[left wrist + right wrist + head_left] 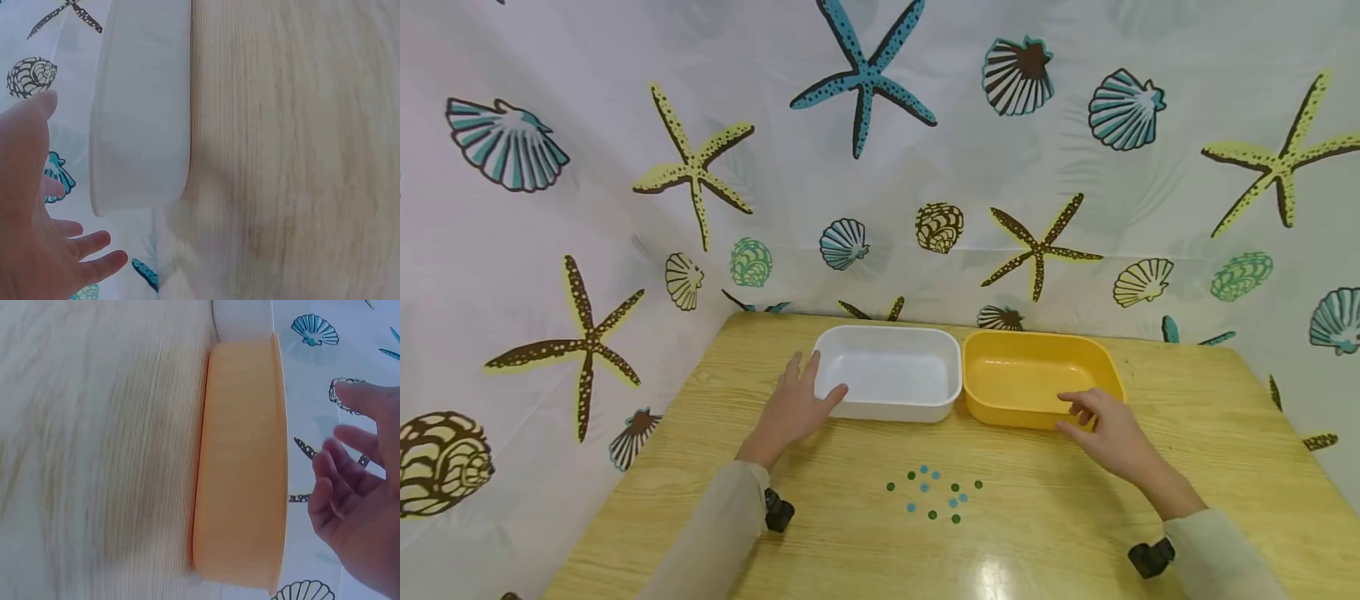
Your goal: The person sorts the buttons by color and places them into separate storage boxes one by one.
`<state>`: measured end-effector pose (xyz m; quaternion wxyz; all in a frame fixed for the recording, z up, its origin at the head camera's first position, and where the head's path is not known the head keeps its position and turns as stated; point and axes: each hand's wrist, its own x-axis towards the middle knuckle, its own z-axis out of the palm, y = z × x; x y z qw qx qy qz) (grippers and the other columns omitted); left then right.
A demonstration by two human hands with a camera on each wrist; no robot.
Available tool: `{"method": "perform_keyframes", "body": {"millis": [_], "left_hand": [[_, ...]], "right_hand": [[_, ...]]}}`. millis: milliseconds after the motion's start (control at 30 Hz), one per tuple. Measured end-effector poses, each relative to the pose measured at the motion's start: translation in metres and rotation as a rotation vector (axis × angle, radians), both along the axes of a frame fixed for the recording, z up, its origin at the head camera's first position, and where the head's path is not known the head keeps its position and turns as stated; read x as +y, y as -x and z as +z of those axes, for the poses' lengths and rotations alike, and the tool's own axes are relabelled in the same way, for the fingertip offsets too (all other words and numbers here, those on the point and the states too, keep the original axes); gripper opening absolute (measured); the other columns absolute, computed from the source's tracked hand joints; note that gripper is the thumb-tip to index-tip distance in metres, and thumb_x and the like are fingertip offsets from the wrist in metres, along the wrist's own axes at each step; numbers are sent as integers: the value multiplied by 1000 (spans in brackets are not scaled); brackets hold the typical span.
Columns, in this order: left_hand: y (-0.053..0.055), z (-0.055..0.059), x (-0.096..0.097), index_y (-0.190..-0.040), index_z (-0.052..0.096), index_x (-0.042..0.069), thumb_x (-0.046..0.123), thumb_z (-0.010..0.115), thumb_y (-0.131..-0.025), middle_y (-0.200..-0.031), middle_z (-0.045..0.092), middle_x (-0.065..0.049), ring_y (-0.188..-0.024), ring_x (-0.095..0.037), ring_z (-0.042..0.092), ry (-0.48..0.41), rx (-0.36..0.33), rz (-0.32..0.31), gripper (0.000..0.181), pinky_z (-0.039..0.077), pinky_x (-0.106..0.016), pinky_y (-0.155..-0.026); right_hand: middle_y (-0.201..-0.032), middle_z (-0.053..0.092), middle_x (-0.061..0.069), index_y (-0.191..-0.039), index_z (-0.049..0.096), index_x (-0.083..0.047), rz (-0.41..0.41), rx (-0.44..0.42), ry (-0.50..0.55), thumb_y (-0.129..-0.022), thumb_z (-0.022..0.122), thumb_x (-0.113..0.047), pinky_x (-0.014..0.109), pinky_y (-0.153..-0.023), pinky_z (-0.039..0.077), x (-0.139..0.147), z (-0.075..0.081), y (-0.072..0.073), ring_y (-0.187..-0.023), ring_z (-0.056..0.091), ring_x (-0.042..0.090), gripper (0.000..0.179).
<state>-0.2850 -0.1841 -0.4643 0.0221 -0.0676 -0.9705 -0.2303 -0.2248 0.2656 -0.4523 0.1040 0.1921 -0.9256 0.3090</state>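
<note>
At the left end of a white plastic tub (891, 412) is my left hand (793, 407), fingers spread and nothing in its grasp. The left wrist view shows those fingers (94, 245) beside the tub's corner. My right hand (1108, 433) hovers over the front right part of a yellow plastic tub (1011, 417), fingers loosely bent and holding nothing. From the right wrist, the same hand (356, 469) appears just past the yellow tub's rim (282, 456). Both tubs stand side by side, and their visible insides hold nothing.
Several small green discs (955, 487) and blue discs (924, 487) lie scattered on the wooden table (865, 558) in front of the tubs. A curtain (910, 175) printed with starfish and shells hangs behind the table and along its sides.
</note>
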Motion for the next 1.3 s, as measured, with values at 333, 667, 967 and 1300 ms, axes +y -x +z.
{"method": "perform_keyframes", "body": {"millis": [333,667,967,1300], "left_hand": [[9,-12,-1,-152,6,6,71,35,-89,-152,9,-26,-134,-46,24,-85,-90,9,96,29,-60,-102],[14,-22,-1,-150,-4,0,71,43,-85,-153,11,-25,-137,-41,23,-181,-149,17,107,24,-53,-107],[18,-26,0,-149,-12,2,71,42,-86,-153,7,-27,-138,-42,18,-255,-182,7,108,20,-54,-108],[15,-30,1,-148,-15,4,67,45,-88,-151,7,-31,-137,-44,18,-290,-206,14,106,21,-54,-108]], "right_hand": [[-78,58,-7,-106,67,-3,206,-218,66,-91,65,-24,25,-59,46,-29,-11,-2,-66,51,8,26],[-82,60,-5,-106,67,-1,353,-345,45,-89,67,-15,24,-63,47,-51,-18,2,-73,54,10,23],[-87,64,-2,-105,68,-3,441,-346,-33,-84,70,-9,26,-69,49,-70,-25,10,-77,57,8,22],[-85,61,-4,-100,70,-8,433,-362,-106,-82,71,-10,24,-69,48,-79,-39,7,-77,55,9,19]]}}
